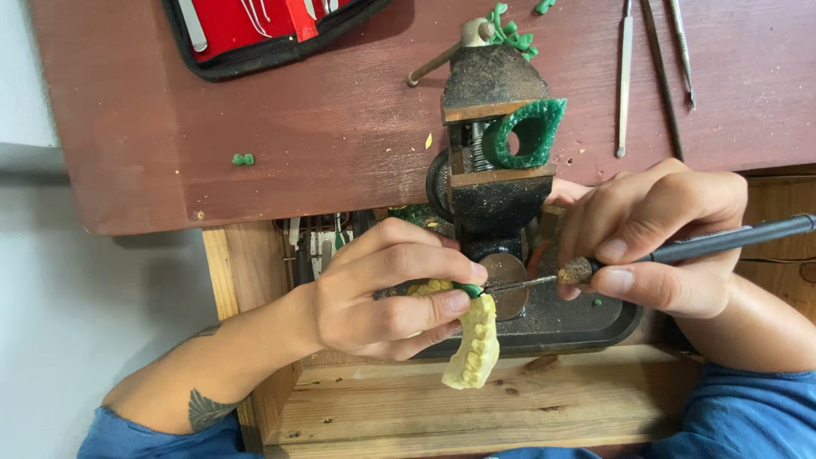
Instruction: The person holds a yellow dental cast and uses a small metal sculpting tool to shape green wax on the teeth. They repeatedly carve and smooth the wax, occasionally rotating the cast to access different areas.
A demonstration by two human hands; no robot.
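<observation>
**One cast, one tool, two hands at the vise**

While the left hand (pixel 374 293) keeps its grip clamped on one pale yellow dental cast (pixel 474 344), one red zip case (pixel 259 30) lies at the table's (pixel 170 127) far left edge. One small vise (pixel 491 153) pinches one green wax ring (pixel 527 132). The right hand (pixel 659 238) pinches one dark-handled tool (pixel 722 242), tip at the cast. Three slim metal instruments (pixel 625 76) lie far right.

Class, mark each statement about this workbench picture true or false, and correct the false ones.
1. The left hand holds a pale yellow dental cast. True.
2. The right hand holds a hammer. False: it holds a thin dark tool.
3. A green wax ring sits in the vise. True.
4. The red case lies beside the cast. False: it lies at the far edge of the table.
</observation>
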